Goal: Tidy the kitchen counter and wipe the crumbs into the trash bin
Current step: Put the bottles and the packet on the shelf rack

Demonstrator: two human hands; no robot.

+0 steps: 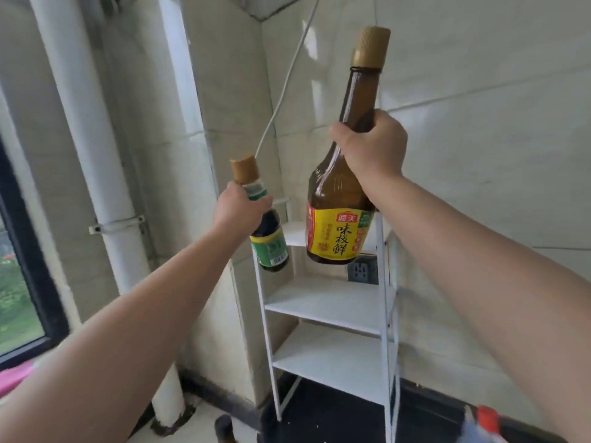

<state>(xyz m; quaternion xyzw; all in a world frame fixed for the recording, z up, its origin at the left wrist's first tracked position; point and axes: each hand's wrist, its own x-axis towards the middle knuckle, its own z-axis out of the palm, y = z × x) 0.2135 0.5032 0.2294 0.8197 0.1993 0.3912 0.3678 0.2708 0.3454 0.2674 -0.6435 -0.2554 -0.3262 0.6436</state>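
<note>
At the far left a window [19, 282] and a white pipe [105, 199] are seen, neither of them concerned in the work. Next, the left hand [238, 211] is raised in front of the corner; its fingers are curled tight round the neck of a small bottle [267, 238], just under the tan cap, so that the dark body with its green label hangs below the fist. A neck grip of this kind is judged to suit lifting and carrying — the body is left free to be set down upright.

In the middle a white shelf rack [329, 305] stands in the corner, a wall socket [363, 268] showing behind it. Its visible tiers appear bare, which suggests they are meant to receive the bottles, though this is only a judgement.

To the right, the right hand [372, 145] is held higher, its fingers wrapped round the neck of a big bottle [339, 219] of brown glass with a yellow and red label. Both bottles are held nearly upright, slightly tilted, caps on — presumably to avoid spills. They hang just apart, in front of the rack's upper tiers.

The dark table [323, 414] lies below; no crumbs can be made out on it, and no bin is in view. At the lower right corner a blurred orange-capped thing [487, 420] is seen.
</note>
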